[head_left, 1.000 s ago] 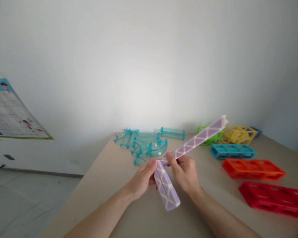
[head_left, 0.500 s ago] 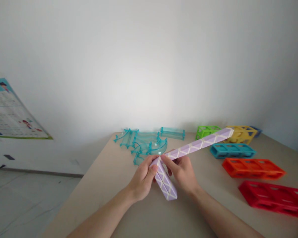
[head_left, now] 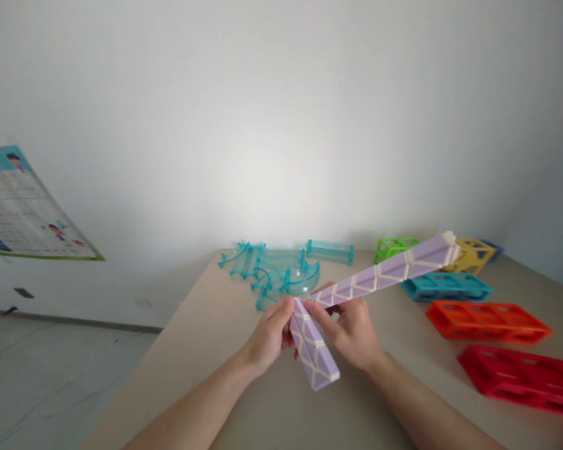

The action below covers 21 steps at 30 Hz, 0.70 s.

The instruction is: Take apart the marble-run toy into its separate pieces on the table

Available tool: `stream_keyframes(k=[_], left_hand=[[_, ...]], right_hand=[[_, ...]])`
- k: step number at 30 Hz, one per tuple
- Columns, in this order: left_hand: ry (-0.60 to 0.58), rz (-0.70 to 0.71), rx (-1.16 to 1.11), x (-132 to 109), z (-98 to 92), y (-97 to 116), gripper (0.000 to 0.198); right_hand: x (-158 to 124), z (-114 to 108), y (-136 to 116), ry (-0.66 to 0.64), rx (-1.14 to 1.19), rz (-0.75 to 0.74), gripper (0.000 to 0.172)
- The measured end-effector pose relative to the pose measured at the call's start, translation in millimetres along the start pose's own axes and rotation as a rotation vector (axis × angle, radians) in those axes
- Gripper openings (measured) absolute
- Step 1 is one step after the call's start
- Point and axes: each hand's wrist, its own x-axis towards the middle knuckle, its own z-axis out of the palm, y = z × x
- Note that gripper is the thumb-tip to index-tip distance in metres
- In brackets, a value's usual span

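The left hand [head_left: 268,337] and right hand [head_left: 351,331] are both pinching the lilac snake puzzle [head_left: 389,270] at its bend, above the table [head_left: 206,350] — gripping beside the joint is likely giving the cleanest twist.

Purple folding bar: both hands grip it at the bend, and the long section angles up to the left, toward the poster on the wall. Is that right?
Not quite. In the head view the long section of the purple folding bar angles up to the right, and its tip sits in front of the yellow block. The left hand and right hand do grip it at the bend.
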Motion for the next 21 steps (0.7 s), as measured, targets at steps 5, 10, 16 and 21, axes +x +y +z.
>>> stream_keyframes(k=[5, 10, 16, 21], left_hand=[[-0.022, -0.209, -0.133, 5, -7.6, 0, 0.048], [-0.065, -0.412, -0.240, 5, -13.9, 7, 0.047], [-0.228, -0.696, -0.355, 2, -17.9, 23, 0.048], [-0.205, -0.591, -0.248, 5, -15.2, 17, 0.039]], right_hand=[[1, 0, 7, -0.083, -0.113, -0.015, 0.033], [2, -4, 10, -0.177, -0.142, -0.077, 0.033], [3, -8, 2, -0.281, -0.150, -0.170, 0.035], [3, -2, 1, -0.135, -0.183, -0.003, 0.035]])
